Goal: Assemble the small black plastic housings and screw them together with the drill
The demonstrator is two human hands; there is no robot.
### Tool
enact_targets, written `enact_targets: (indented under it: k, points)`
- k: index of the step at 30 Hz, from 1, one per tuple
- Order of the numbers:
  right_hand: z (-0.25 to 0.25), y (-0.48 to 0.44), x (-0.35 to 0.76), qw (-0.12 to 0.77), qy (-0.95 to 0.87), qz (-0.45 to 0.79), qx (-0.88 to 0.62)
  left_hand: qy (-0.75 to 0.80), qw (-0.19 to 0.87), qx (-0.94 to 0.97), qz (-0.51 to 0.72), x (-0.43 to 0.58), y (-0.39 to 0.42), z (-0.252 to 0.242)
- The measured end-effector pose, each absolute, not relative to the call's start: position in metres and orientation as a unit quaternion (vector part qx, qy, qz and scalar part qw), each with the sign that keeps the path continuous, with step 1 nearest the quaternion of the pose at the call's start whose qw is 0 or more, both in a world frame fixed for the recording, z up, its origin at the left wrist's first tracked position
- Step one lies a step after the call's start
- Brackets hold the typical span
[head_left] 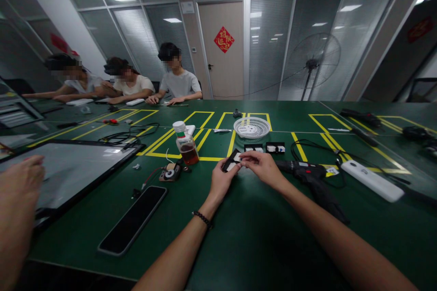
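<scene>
My left hand [222, 178], with a dark beaded bracelet at its wrist, grips a small black-and-white part [232, 160] tilted above the green table. My right hand [261, 166] meets it from the right, thumb and fingertips pinched at the part's edge; whatever lies between those fingertips is too small to make out. Just beyond the hands sit two similar black-and-white parts [275, 148] side by side. To the right of my right hand lies a black power drill [307, 173]. A white perforated basket [251, 128] stands farther back.
Left of my hands are a bottle of amber liquid [187, 148], a small device with wires [170, 172] and a phone [134, 220]. A white power strip [372, 179] lies right. Another person's hand [22, 186] reaches over a dark-framed panel [75, 168]. Several people sit across the table.
</scene>
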State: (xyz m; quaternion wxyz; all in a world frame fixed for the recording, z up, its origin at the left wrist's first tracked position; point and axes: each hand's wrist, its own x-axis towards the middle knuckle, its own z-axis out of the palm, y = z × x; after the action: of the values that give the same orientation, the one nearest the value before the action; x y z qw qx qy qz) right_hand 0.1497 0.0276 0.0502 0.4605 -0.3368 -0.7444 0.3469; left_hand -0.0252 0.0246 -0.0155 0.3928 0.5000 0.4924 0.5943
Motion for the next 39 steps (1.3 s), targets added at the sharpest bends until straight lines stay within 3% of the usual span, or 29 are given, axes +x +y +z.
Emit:
enact_targets:
  k: [10,18,39]
  points:
    - [0.056,0.025,0.154,0.434,-0.824,0.188,-0.312,0.477,0.394,0.515,0.593,-0.022,0.023,-0.014]
    - [0.055,0.024,0.15,0.465,-0.806,0.21,-0.301,0.468,0.431,0.504,0.584,-0.019,0.019,-0.01]
    - [0.056,0.028,0.155,0.443,-0.799,0.259,-0.314,0.452,0.493,0.491,0.559,-0.015,0.01,0.001]
